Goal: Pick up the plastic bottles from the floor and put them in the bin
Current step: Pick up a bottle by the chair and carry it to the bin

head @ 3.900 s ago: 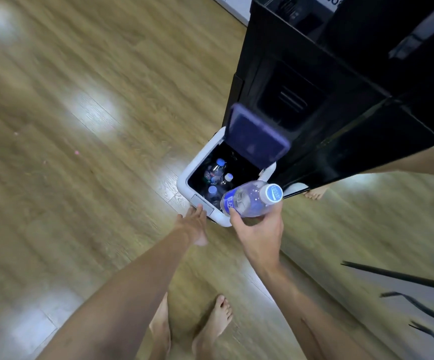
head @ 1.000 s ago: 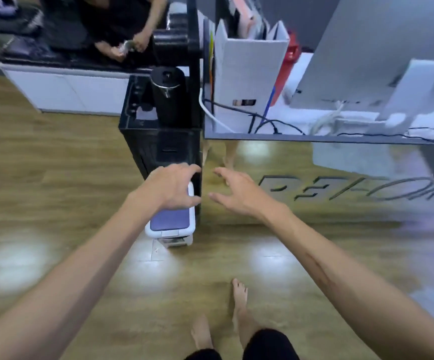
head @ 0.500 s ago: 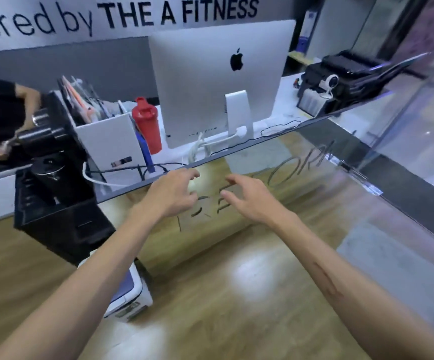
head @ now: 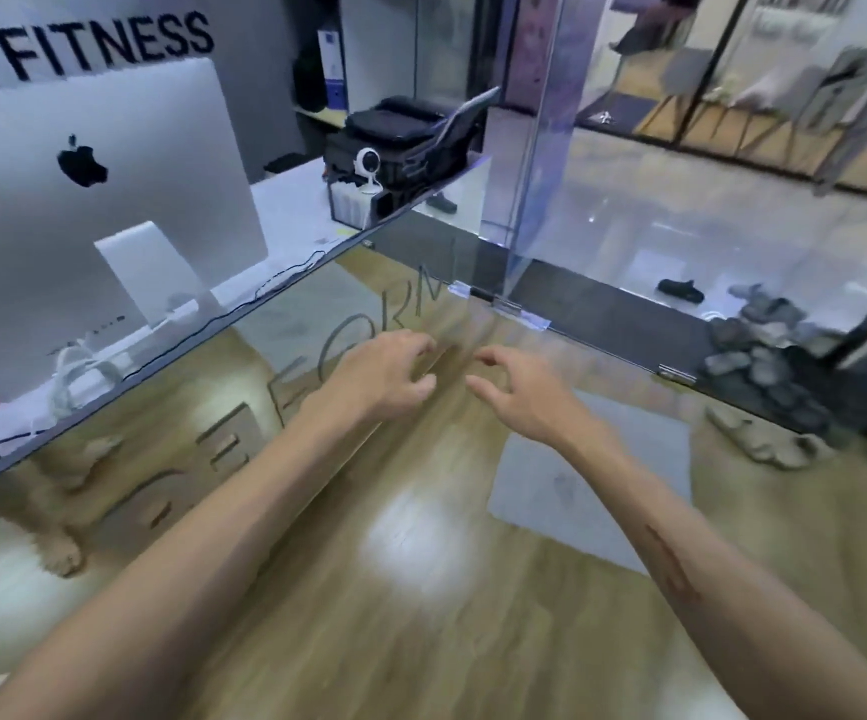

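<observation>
No plastic bottle and no bin show in the head view. My left hand (head: 384,379) and my right hand (head: 522,394) are stretched out side by side in front of me, above the wooden floor (head: 421,589). Both hold nothing, their fingers loosely curled and a small gap between the two hands. Both forearms reach in from the bottom of the frame.
A mirrored counter front (head: 171,439) runs along the left, with a computer monitor (head: 83,215) and a black printer (head: 400,148) on top. A glass door (head: 540,148) stands ahead. Several sandals (head: 764,366) lie by a dark doormat at right.
The view has swung right, away from the bin, which has left the frame. Earlier my right hand held a bottle over the open bin; both hands are empty now.
</observation>
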